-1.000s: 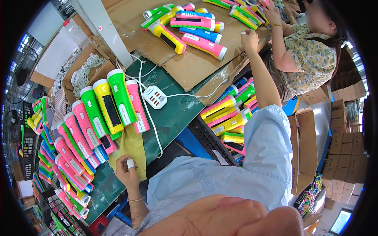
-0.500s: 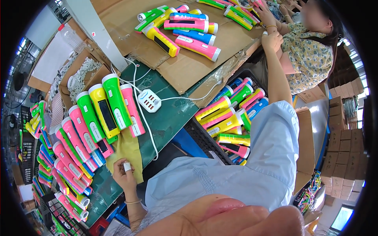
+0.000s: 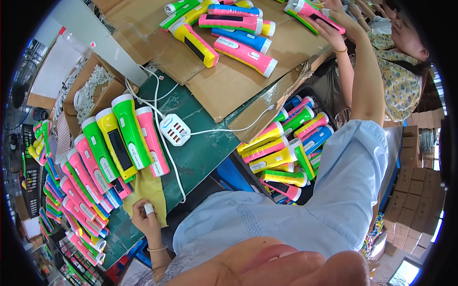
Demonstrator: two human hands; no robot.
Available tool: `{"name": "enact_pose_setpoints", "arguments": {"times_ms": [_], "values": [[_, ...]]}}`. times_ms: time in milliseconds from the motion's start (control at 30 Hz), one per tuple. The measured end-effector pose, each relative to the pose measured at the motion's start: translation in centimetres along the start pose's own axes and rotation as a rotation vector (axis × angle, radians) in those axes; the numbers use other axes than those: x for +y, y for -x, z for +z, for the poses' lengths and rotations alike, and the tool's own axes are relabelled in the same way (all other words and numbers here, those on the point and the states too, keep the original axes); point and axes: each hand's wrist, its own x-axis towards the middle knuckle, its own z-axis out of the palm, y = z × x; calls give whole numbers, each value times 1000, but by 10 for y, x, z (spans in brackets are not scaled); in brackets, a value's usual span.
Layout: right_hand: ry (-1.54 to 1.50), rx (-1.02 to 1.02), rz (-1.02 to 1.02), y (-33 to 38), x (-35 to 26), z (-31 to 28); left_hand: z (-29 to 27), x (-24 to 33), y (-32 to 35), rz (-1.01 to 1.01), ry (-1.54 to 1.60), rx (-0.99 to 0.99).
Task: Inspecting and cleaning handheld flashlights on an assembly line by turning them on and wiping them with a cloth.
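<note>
My left hand [image 3: 145, 217] rests with loosely curled fingers at the edge of a yellow sheet [image 3: 151, 188]; one finger wears a white wrap, and nothing shows in the hand. At the far right, my right hand [image 3: 342, 15] has its fingers round a pink flashlight [image 3: 326, 21] with a pale head. A co-worker's hand [image 3: 329, 39] with a beaded bracelet supports the same flashlight from below. Ahead of my left hand, a green flashlight [image 3: 130, 126], a yellow flashlight [image 3: 116, 143] and several pink ones lie in a row on the green table [image 3: 202, 152].
More flashlights lie on the cardboard [image 3: 210, 93] ahead. A white charging hub [image 3: 175, 129] with cables sits on the table. Flashlights fill a black crate [image 3: 245, 164] beside my body. A carton [image 3: 98, 95] of small white parts stands at left; a co-worker [image 3: 400, 71] is at right.
My right hand has moved up and away, from beside the co-worker's wrist to the pink flashlight. The co-worker's flashlight has come closer. My left hand stays by the yellow sheet.
</note>
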Motion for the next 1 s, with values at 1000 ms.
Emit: {"name": "enact_pose_setpoints", "arguments": {"times_ms": [1000], "values": [[-1361,-371,-1468,473,-532,-152,-108,37,103,183,948,355]]}}
